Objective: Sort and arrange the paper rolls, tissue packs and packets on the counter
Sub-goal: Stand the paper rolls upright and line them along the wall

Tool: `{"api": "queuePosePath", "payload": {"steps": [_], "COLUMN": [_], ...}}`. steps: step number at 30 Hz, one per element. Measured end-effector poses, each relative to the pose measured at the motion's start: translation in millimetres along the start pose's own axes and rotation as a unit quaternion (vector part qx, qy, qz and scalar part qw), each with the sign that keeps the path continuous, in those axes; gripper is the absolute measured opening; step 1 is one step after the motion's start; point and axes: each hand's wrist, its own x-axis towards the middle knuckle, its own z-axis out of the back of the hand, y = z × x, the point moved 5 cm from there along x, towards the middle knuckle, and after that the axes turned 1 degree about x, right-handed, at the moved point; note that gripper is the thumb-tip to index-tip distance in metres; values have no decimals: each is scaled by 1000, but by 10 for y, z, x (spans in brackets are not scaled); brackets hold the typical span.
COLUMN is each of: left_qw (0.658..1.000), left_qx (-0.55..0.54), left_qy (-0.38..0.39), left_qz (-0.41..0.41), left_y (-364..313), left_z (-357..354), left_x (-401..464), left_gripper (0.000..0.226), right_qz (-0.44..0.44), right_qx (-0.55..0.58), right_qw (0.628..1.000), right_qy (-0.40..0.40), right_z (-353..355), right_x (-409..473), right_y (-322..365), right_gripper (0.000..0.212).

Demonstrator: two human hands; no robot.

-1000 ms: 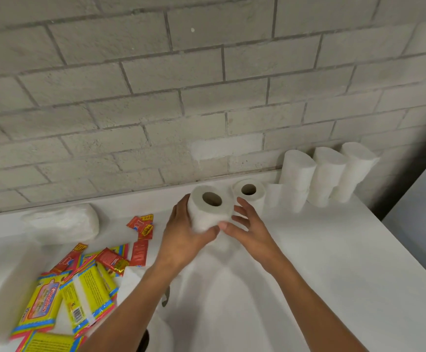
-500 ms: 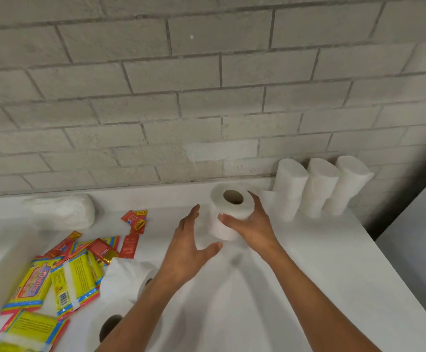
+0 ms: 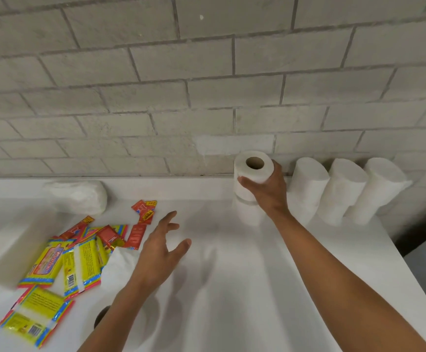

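We see the right hand (image 3: pixel 266 191) with fingers clamped round a paper roll (image 3: pixel 253 168), seated on top of a second roll (image 3: pixel 248 212) at the back of the table (image 3: pixel 295 275), by the brick wall (image 3: pixel 206 85). Three wrapped rolls (image 3: pixel 341 190) stand just to its right. Left hand (image 3: pixel 159 252) hovers, fingers apart, holding nothing, near the yellow tissue packs (image 3: pixel 61 265) and red packets (image 3: pixel 138 227).

**Materials and finishes**

Soft matt white paper on the held roll (image 3: pixel 253 171), with a brown cardboard core. Same matt paper on the three wrapped rolls (image 3: pixel 341 191). Glossy yellow and red plastic on the tissue packs (image 3: pixel 79 265) and small red packets (image 3: pixel 144 212). Smooth, faintly shiny white counter (image 3: pixel 270 288). Rough, matt grey brick wall (image 3: pixel 206 85). Thin crinkled plastic on the white bundle (image 3: pixel 78 196).
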Motion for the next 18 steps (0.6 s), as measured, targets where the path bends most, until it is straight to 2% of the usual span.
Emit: {"api": "queuePosePath", "payload": {"steps": [4,8,18], "left_qw": [1000,1000,999], "left_qx": [-2,-10,9], "left_qy": [-11,-18,-34], "left_qz": [10,9,13], "left_y": [25,5,84], "left_z": [32,54,330], "left_x": [-19,-73,-92], "left_gripper": [71,71,70], "right_qz": [6,-3,-11], "right_qx": [-1,-8,-22], "right_qw": [1000,1000,1000], "right_qy": [-12,-20,15], "right_z": [-33,-45,-97], "right_x": [3,-24,-59], "right_y": [-61,-128,-145], "right_gripper": [78,86,99]}}
